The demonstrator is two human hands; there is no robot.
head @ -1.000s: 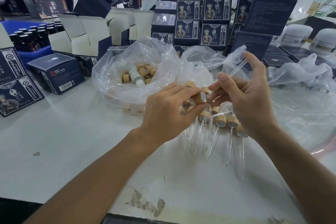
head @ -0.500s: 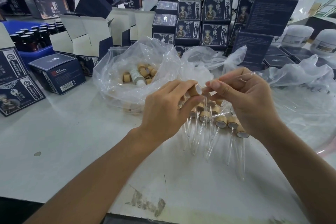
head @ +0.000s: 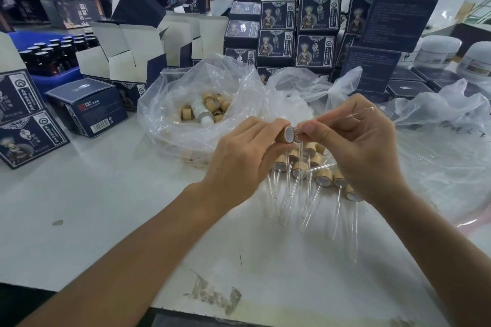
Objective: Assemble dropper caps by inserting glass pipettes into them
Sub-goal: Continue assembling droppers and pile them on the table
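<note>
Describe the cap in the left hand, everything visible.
The cap is a short cylinder with a tan, wood-look wall and a pale disc inside its open end. It lies on its side above the table, open end facing the right hand. The left hand pinches its wall between thumb and fingers, hiding its far end. A clear glass pipette, pinched by the right hand, meets the middle of the open end; how deep it sits cannot be told. Finished droppers lie on the table below.
</note>
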